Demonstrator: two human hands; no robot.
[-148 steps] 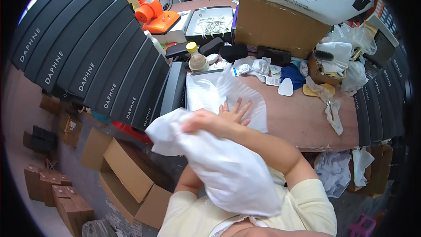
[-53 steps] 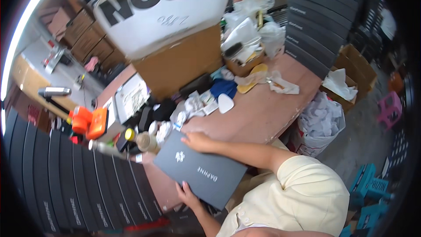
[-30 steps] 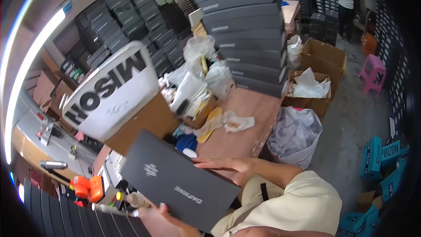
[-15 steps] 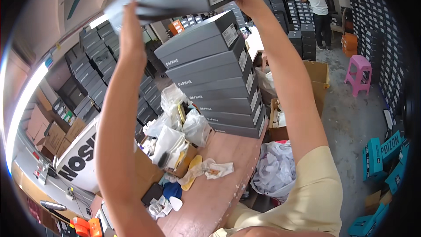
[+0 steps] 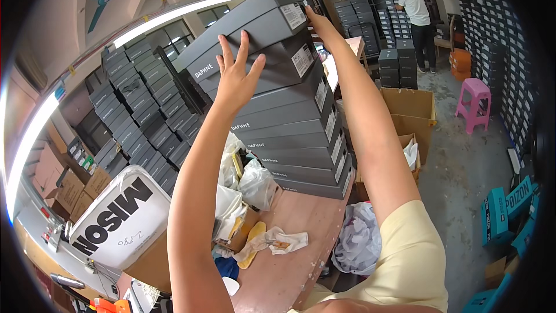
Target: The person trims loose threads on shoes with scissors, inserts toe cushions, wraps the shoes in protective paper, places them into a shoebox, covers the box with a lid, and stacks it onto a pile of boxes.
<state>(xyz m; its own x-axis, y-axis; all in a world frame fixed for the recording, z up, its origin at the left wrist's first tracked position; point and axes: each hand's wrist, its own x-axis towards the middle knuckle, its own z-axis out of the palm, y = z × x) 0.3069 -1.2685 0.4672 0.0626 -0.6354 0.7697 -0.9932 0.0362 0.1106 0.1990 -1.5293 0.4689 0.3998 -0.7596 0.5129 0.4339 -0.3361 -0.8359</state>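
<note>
A tall stack of dark grey shoe boxes [image 5: 284, 124] stands on the reddish-brown table [image 5: 272, 281]. Its topmost shoe box [image 5: 243, 32] sits slightly askew, with a white label on its right end. My left hand [image 5: 237, 75] is open, fingers spread against the front side of this box. At the box's right end, my right hand [image 5: 319, 24] is closed on the corner; its fingers are partly hidden.
Plastic bags [image 5: 258, 182] and crumpled paper [image 5: 286, 240] lie on the table. Beside it are a bag of wrapping [image 5: 359, 237] and an open carton [image 5: 408, 104]. A pink stool [image 5: 474, 104] stands right; a person [image 5: 414, 8] works behind. More boxes [image 5: 136, 104] rise at left.
The shoe box, held up in both hands before, now rests on top of the stack. My left hand has moved right and its fingers have spread on the box's front.
</note>
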